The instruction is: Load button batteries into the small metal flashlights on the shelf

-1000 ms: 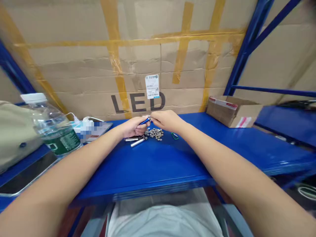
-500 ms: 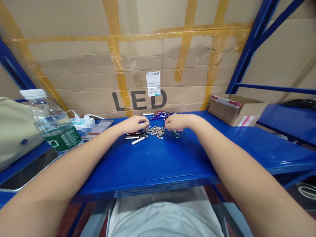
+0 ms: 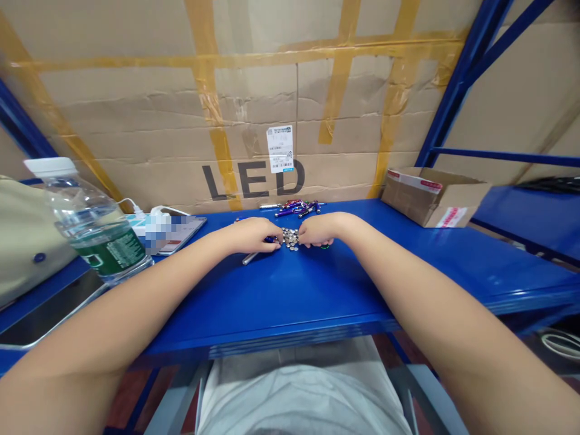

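Note:
A pile of small round silver pieces (image 3: 290,239) lies on the blue table (image 3: 290,290) between my hands. My left hand (image 3: 259,235) is closed on a small dark blue tube at the pile's left side. Under it a silver tube (image 3: 249,258) sticks out toward me. My right hand (image 3: 318,230) is closed at the pile's right edge, with a bit of green showing beneath its fingers; what its fingertips pinch is too small to make out. Behind the hands lies a heap of purple, red and silver tubes (image 3: 299,208).
At the left stand a water bottle (image 3: 109,241), a white power strip (image 3: 151,223) and a phone-like device (image 3: 185,232). An open cardboard box (image 3: 417,202) sits at the back right. A large taped carton (image 3: 172,133) forms the back wall.
My left hand has moved right to the pile's edge, and a blue tube now shows in its fingers. My right hand has shifted slightly left and covers more of the green piece.

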### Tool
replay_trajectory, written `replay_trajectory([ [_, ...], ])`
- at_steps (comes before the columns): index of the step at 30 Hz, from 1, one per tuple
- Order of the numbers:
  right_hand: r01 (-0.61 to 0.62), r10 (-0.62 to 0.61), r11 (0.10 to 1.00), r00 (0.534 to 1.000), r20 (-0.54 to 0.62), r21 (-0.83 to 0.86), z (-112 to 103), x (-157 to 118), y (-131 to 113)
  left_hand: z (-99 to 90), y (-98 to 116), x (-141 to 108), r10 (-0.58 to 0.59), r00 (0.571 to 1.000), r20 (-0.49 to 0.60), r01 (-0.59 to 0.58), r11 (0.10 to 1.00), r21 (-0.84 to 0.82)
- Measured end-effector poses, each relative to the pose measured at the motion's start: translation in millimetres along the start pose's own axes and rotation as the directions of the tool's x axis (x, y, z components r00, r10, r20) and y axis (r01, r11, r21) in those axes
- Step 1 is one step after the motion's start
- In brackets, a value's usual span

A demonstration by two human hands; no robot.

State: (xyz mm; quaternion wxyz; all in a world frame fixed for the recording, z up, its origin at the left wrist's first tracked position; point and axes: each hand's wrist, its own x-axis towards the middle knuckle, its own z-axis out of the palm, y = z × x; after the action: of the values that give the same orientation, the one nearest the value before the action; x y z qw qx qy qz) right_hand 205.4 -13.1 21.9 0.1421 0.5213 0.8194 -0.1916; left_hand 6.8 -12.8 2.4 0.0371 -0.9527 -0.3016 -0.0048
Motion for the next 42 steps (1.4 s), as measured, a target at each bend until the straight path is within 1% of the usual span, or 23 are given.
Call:
replay_trajectory([
  [3, 0.003, -0.003, 1.0, 1.0, -0.007, -0.011, -1, -1, 1, 1.9, -2, 2, 0.052, 0.999, -0.004, -0.052, 0.999, 0.011],
  [8, -0.005, 0.005, 1.0, 1.0, -0.025, -0.026, -1, -1, 1, 4.7, -5, 4, 0.085, 0.996, -0.032, -0.085, 0.996, 0.012],
  [13, 0.01, -0.011, 1.0, 0.999, -0.037, -0.025, -1, 1, 2, 5.2, -7, 4, 0.059, 0.998, -0.031, -0.059, 0.998, 0.007],
  [18, 0.015, -0.017, 0.999, 0.998, -0.054, -0.046, -3, -4, 2, 2.1, -9, 4, 0.057, 0.998, -0.041, -0.058, 0.998, -0.034],
  [20, 0.034, -0.044, 0.995, 0.994, -0.099, -0.098, -3, -5, 1, -0.8, -10, 3, 0.037, 0.997, -0.061, -0.041, 0.997, -0.069],
  [22, 0.076, -0.108, 0.983, 0.975, -0.192, -0.167, -3, -5, 1, -3.5, -14, 1, -0.005, 0.995, -0.104, -0.006, 0.995, -0.098],
  [25, 0.198, -0.258, 0.959, 0.908, -0.33, -0.203, 0, 1, 0, -2.9, -28, -2, -0.131, 0.97, -0.205, 0.112, 0.989, -0.1],
  [27, 0.288, -0.341, 0.938, 0.864, -0.371, -0.191, 2, 6, 0, 2.4, -43, -6, -0.225, 0.934, -0.277, 0.21, 0.974, -0.085],
  [30, 0.363, -0.409, 0.912, 0.828, -0.383, -0.188, 6, 12, 0, 16.2, -66, -11, -0.331, 0.878, -0.347, 0.32, 0.943, -0.089],
  [32, 0.377, -0.424, 0.906, 0.823, -0.378, -0.195, 7, 13, 0, 25.6, -78, -14, -0.382, 0.858, -0.345, 0.37, 0.923, -0.102],
  [35, 0.381, -0.43, 0.902, 0.829, -0.357, -0.202, 7, 12, 0, 34.8, -88, -15, -0.424, 0.851, -0.309, 0.406, 0.905, -0.124],
  [40, 0.356, -0.407, 0.912, 0.849, -0.337, -0.204, 7, 9, -4, 36.1, -90, -14, -0.486, 0.826, -0.286, 0.447, 0.874, -0.192],
  [42, 0.352, -0.402, 0.914, 0.853, -0.333, -0.201, 8, 8, -5, 34.8, -89, -15, -0.5, 0.824, -0.268, 0.449, 0.863, -0.231],
])
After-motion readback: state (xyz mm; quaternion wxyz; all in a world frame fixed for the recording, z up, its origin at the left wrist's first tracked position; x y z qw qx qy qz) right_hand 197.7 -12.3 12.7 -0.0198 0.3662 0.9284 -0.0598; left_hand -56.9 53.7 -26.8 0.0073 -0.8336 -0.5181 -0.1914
